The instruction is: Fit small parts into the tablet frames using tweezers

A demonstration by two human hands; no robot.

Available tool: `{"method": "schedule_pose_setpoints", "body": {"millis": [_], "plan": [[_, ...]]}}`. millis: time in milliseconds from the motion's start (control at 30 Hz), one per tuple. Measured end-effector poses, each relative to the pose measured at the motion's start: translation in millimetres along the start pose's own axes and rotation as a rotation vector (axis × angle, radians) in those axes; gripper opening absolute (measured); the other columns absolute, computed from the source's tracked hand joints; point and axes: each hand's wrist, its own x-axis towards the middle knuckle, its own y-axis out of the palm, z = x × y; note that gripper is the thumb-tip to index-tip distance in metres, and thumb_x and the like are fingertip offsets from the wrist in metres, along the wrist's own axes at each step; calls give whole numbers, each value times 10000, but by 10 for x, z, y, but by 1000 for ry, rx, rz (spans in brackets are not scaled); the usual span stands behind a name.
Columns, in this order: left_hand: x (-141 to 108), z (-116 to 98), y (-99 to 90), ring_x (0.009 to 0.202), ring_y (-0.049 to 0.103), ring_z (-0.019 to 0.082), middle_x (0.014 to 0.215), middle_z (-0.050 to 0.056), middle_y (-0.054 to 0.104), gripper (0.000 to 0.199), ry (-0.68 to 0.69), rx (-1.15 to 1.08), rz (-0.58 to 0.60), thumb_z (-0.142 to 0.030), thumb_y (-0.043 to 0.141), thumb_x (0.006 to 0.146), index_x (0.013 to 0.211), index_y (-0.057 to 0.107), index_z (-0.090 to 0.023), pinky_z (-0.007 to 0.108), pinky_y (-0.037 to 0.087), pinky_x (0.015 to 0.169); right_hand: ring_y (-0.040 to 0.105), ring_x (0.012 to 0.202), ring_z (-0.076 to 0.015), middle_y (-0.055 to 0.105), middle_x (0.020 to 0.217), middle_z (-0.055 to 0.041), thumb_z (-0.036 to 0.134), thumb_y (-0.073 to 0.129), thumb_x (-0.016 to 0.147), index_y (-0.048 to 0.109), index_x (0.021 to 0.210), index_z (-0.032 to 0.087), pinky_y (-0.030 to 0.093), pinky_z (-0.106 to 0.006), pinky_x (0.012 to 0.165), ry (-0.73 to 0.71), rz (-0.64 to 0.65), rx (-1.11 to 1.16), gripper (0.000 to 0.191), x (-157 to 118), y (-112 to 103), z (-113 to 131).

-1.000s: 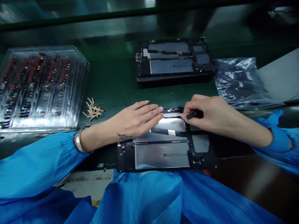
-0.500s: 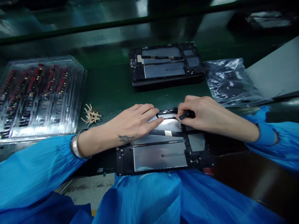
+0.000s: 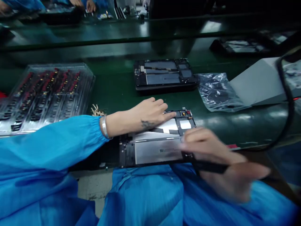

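Note:
An opened tablet housing (image 3: 150, 153), with silver battery cells and a black frame, lies flat at the table's front edge. My left hand (image 3: 150, 114) rests over its far left part, fingers stretched out and pressing near the upper edge, holding nothing. Over the right side of the housing is my right hand (image 3: 218, 157), smeared by motion. A black stick-like tool (image 3: 211, 166) lies across its palm, gripped by the fingers; the blur hides its tip and exact kind.
More opened tablet housings (image 3: 162, 77) are stacked behind. Clear plastic trays (image 3: 87, 75) with small parts stand left, near a pile of pale strips (image 3: 97, 110). On the right are a plastic bag (image 3: 218, 92), a white box (image 3: 258, 81) and a black cable (image 3: 285, 110). Co-workers' hands (image 3: 90, 5) show far left.
My right hand has moved from the housing's upper edge down and right, toward me, with the black tool. My left hand has shifted slightly right along the upper edge. The view has tilted up.

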Motion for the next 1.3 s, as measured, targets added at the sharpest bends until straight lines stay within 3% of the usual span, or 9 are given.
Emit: {"method": "schedule_pose_setpoints", "body": {"millis": [200,333,500,600,833,933,1100,1200,1300], "plan": [[17,269,-19,775,608,151,912,68,701,347,-256,-577,105,-288,437,1057,952,725,-126,257,402,710,554,528,-200,587,612,-20,696,252,1018,766,1124,300,471,-364,486,-207,116,125,657,-208,531,-248],[-6,400,-50,708,610,132,832,40,734,354,-352,-781,188,-389,534,998,904,768,-140,233,395,655,671,741,-233,689,840,-68,608,514,989,666,1361,242,575,-379,630,-419,34,-32,543,-159,579,-297],[-72,474,-134,894,673,167,1028,54,772,334,-378,-906,147,-424,611,943,1061,786,-165,223,443,748,706,912,-228,736,1003,-83,288,670,963,666,1356,245,620,-377,785,-397,-53,-79,395,-145,630,-237],[-89,442,-206,781,612,140,894,45,733,301,-429,-1050,74,-409,647,906,978,756,-138,218,410,667,713,858,-196,733,953,-59,163,604,975,598,1441,259,632,-342,744,-430,-25,-110,476,-127,643,-251],[-118,342,-401,723,550,116,832,32,688,237,-499,-1247,-100,-312,726,820,949,747,-115,223,386,649,669,1257,-288,718,1291,-155,257,637,980,621,1399,204,579,-520,1048,-808,315,-529,423,-32,217,-328],[-161,418,-477,662,525,105,832,25,690,287,-525,-1285,-179,-273,714,829,1069,744,-118,230,368,604,640,1298,-260,670,1379,-95,145,607,979,643,1377,292,525,-533,1124,-849,390,-755,426,94,-95,-338],[-263,457,-490,735,639,110,907,27,738,230,-576,-1431,-284,-172,711,811,1035,728,-123,227,492,711,720,1164,-289,740,1269,-35,167,595,952,730,1235,344,613,-485,988,-627,87,-592,361,310,-380,-250],[-357,282,-502,858,744,155,963,80,775,208,-535,-1688,-383,-314,659,927,1030,662,-133,271,572,826,756,861,-354,774,861,-67,264,755,827,783,971,287,606,-454,713,-388,-395,-508,148,412,-346,-165],[-441,39,-573,880,784,196,970,104,792,365,-456,-1744,-527,-509,670,953,1037,548,-176,302,624,792,718,842,-343,637,678,-35,344,804,785,699,760,268,570,-467,769,-125,-714,-262,132,513,-246,-68]]}}
